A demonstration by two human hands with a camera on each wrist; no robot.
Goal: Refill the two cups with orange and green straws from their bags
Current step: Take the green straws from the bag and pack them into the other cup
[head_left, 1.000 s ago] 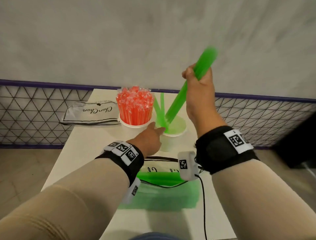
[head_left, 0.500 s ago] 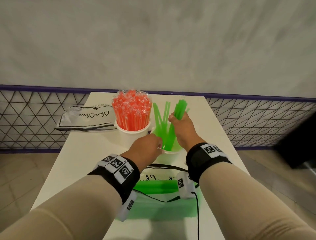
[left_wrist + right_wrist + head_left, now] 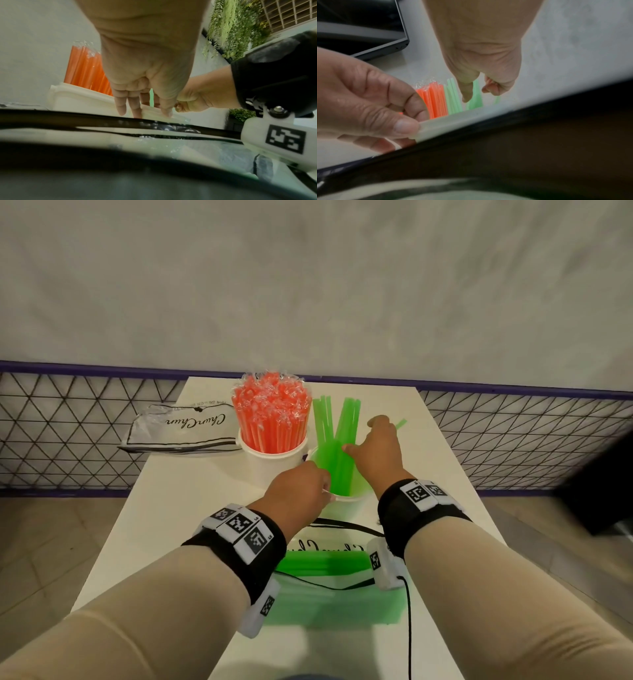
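The green straws (image 3: pixel 337 446) are standing loosely fanned in the right-hand cup (image 3: pixel 346 501), a little right of centre in the head view, with plenty of room still showing inside it. The right hand (image 3: pixel 375 450) is hovering over them, thumb extended toward the bundle and the other fingers curling loosely; whether they are actually gripping a straw I cannot tell, since the right wrist view shows only a thumb pointing down among the stems. The left hand (image 3: pixel 298 491) is pinching the near rim of that cup, thumb and fingers clamped on the edge, which is steadying it.

To the left, the orange straws (image 3: pixel 272 419) are filling their cup (image 3: pixel 270 457) tightly, so that half looks finished. The green bag (image 3: pixel 329 580) is lying at lower centre, partly under the wrists, with more green straws visible inside; the flat empty bag (image 3: pixel 178 429) is lying at centre left on the table (image 3: pixel 178 508).

Doing this step well probably means keeping the rim held while the right hand is letting the straws settle upright, since the light cup could tip. Then the next bunch should be drawn from the bag with its ends aligned.
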